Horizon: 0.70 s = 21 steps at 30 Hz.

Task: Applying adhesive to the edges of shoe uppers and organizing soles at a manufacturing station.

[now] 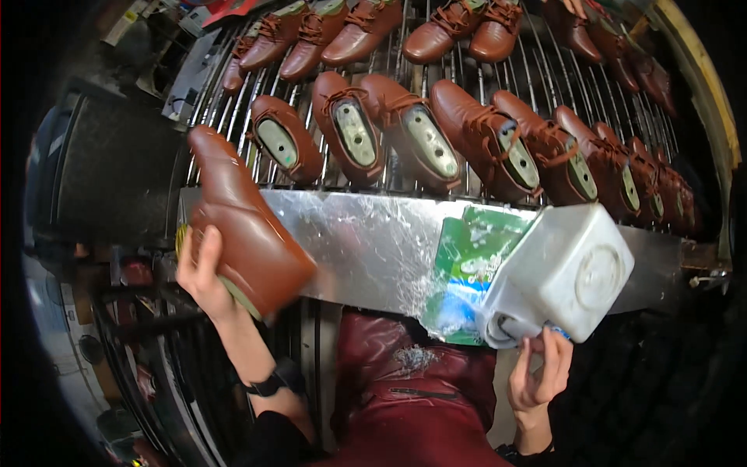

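My left hand (206,276) grips a brown leather shoe (245,226) mounted on a greenish last, raised at the left with its toe pointing up and away. Its lower end is slightly blurred. My right hand (542,370) is at the near edge of a white plastic container (564,261), which lies tipped on its side. The fingers there are curled together; whatever they may hold is too small or hidden to name. Beneath the container is a green and blue printed plastic sheet (459,292), smeared with white residue, on a metal ledge (366,233).
Beyond the ledge, a rack of metal rods (381,50) carries rows of brown laced shoes (346,128) on lasts. At the far right another person's hand (574,6) is near a shoe. A black box (117,163) stands left. A dark red apron (412,389) covers my lap.
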Available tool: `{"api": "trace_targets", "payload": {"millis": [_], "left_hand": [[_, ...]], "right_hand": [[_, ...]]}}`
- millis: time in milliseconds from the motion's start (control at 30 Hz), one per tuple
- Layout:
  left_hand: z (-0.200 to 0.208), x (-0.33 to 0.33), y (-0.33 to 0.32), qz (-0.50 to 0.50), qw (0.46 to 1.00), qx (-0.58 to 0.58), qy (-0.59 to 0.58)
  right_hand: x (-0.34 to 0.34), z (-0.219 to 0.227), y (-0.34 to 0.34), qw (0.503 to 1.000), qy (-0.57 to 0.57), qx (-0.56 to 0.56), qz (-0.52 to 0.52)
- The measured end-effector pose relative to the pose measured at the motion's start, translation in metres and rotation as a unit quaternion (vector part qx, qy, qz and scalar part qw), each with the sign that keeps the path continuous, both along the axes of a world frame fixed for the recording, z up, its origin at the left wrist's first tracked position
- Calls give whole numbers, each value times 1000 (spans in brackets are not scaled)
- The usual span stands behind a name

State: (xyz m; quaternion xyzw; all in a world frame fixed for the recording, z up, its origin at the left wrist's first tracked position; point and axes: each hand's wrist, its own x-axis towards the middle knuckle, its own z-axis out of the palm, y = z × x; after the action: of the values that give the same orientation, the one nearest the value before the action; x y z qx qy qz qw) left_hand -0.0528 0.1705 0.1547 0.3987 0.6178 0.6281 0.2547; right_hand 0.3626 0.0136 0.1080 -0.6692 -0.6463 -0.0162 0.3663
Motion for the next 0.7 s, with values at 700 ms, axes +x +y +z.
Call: {"api": "trace_targets", "payload": {"millis": [700], "left_hand": [[-41, -160, 260, 88, 783, -478, 389]], "right_hand": [[-248, -16, 332, 923, -64, -377, 43]]}}
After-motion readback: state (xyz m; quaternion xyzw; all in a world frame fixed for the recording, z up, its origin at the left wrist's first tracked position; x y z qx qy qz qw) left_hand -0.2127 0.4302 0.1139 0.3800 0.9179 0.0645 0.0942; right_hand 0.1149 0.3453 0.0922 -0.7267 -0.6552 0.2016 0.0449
